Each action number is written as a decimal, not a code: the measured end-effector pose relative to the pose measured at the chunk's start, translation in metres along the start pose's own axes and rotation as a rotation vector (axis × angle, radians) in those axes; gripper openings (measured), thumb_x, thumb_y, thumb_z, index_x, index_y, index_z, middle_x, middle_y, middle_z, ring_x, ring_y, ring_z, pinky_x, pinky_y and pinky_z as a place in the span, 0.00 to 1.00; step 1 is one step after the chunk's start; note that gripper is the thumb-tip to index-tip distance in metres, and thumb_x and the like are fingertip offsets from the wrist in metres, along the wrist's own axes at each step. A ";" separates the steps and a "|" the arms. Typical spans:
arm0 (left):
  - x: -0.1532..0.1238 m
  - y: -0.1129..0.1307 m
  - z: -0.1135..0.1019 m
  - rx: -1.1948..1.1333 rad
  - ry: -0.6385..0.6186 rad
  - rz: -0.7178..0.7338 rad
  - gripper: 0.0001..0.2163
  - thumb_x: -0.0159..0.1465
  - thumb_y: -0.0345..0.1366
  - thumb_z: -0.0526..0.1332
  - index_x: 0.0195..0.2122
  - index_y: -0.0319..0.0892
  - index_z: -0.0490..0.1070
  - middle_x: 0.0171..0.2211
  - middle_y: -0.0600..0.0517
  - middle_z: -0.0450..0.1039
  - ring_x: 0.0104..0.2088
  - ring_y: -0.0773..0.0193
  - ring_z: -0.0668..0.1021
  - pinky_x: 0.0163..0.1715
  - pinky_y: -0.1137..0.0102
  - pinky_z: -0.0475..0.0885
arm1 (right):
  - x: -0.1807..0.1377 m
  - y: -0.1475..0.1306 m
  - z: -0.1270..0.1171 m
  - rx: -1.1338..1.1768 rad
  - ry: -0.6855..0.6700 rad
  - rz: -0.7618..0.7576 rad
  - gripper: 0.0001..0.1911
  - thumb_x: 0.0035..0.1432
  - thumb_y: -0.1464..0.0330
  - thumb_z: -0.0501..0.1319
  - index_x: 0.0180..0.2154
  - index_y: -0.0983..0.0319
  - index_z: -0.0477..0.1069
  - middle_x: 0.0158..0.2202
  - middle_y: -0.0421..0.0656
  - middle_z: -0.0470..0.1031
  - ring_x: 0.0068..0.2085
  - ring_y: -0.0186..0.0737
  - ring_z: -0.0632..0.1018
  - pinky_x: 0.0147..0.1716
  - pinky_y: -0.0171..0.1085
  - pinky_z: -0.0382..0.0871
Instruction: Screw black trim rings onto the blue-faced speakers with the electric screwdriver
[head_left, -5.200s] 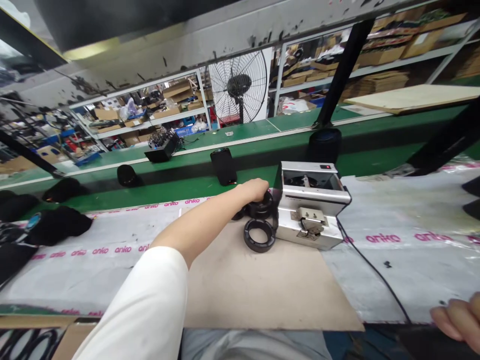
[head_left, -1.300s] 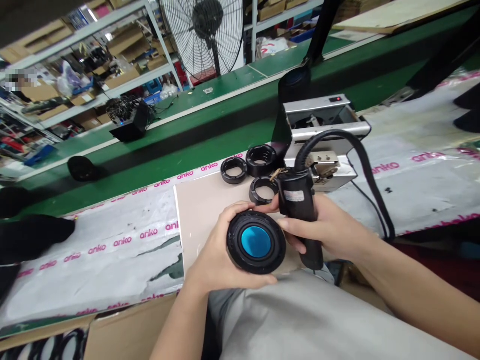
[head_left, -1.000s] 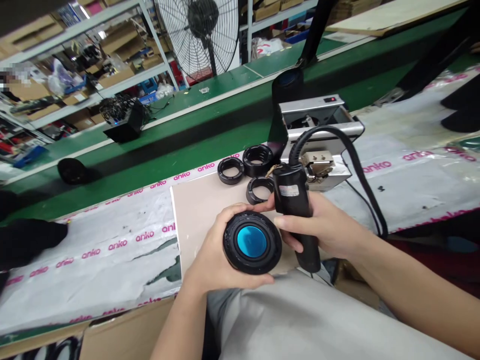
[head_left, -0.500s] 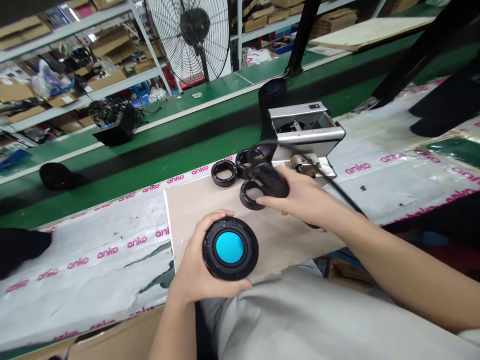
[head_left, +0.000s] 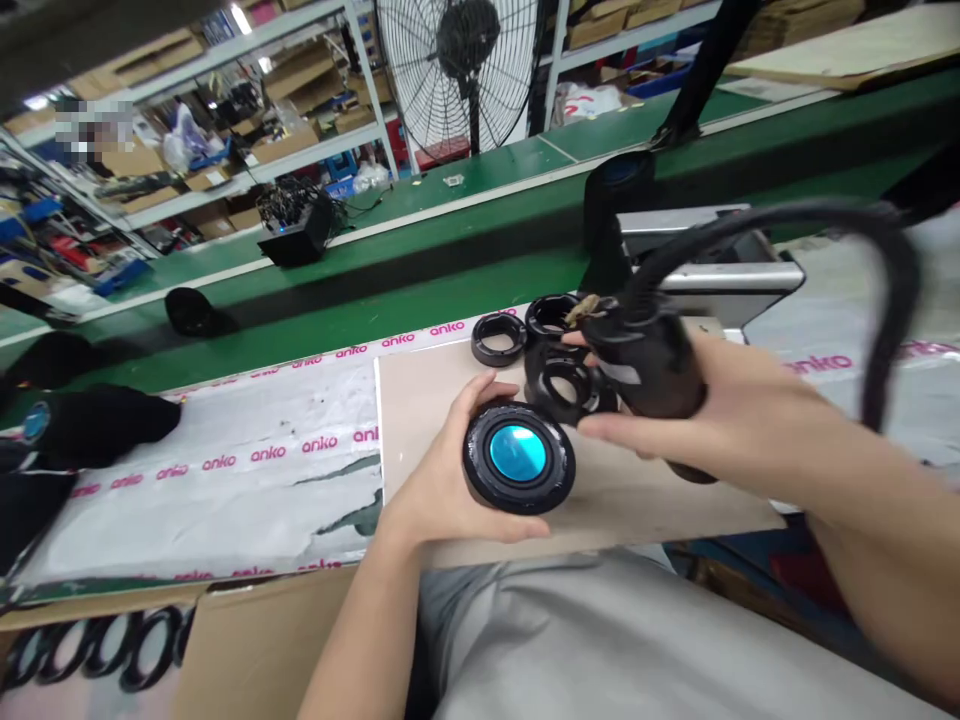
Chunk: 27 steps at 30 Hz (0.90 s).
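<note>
On the green workbench [head_left: 450,290], a wrinkled plastic sheet [head_left: 247,490] with pink print lies beside a smooth beige board [head_left: 427,390]. Behind the board stands a shiny metal box [head_left: 720,275]; what it contains cannot be told. The right hand [head_left: 712,420] is closed around a black power tool [head_left: 649,355] with a thick cable and also holds one black ring [head_left: 566,385]. The left hand [head_left: 442,485] grips a round black speaker part [head_left: 519,457] with a glossy blue centre, just above the board. Two more rings [head_left: 498,338] lie behind.
</note>
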<state>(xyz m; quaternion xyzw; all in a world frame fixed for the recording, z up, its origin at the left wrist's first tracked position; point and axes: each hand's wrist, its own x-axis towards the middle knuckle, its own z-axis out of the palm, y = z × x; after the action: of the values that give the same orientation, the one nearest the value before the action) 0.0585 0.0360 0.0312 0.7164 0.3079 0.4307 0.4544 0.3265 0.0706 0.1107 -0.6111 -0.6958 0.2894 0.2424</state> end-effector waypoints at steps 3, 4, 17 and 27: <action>0.002 0.012 -0.004 0.091 -0.052 -0.066 0.68 0.48 0.49 0.87 0.82 0.52 0.43 0.76 0.36 0.63 0.77 0.32 0.67 0.76 0.41 0.65 | -0.016 -0.023 -0.007 0.037 -0.161 -0.255 0.32 0.49 0.51 0.75 0.57 0.47 0.80 0.50 0.37 0.85 0.46 0.48 0.87 0.38 0.39 0.84; 0.001 0.018 -0.004 0.124 -0.060 -0.100 0.68 0.50 0.48 0.86 0.82 0.53 0.41 0.77 0.36 0.61 0.77 0.31 0.66 0.77 0.39 0.63 | -0.019 -0.028 -0.005 0.014 -0.217 -0.347 0.30 0.53 0.53 0.74 0.58 0.46 0.80 0.54 0.36 0.85 0.49 0.47 0.87 0.43 0.39 0.84; -0.005 0.020 0.021 -0.183 0.131 -0.180 0.63 0.48 0.49 0.87 0.80 0.50 0.52 0.75 0.38 0.67 0.74 0.34 0.72 0.75 0.41 0.67 | -0.008 -0.025 -0.003 0.026 -0.325 -0.218 0.36 0.44 0.50 0.75 0.58 0.45 0.81 0.37 0.41 0.82 0.37 0.50 0.82 0.48 0.48 0.85; -0.010 0.012 0.022 -0.202 0.135 -0.142 0.63 0.46 0.47 0.89 0.79 0.52 0.55 0.77 0.39 0.64 0.77 0.33 0.68 0.77 0.42 0.64 | -0.013 -0.016 0.003 0.057 -0.286 -0.180 0.35 0.42 0.55 0.79 0.56 0.41 0.81 0.39 0.39 0.82 0.40 0.51 0.83 0.40 0.45 0.84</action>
<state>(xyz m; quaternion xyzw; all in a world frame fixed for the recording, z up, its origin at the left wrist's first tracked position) 0.0746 0.0144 0.0342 0.6128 0.3426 0.4736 0.5318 0.3148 0.0560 0.1204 -0.4920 -0.7665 0.3701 0.1832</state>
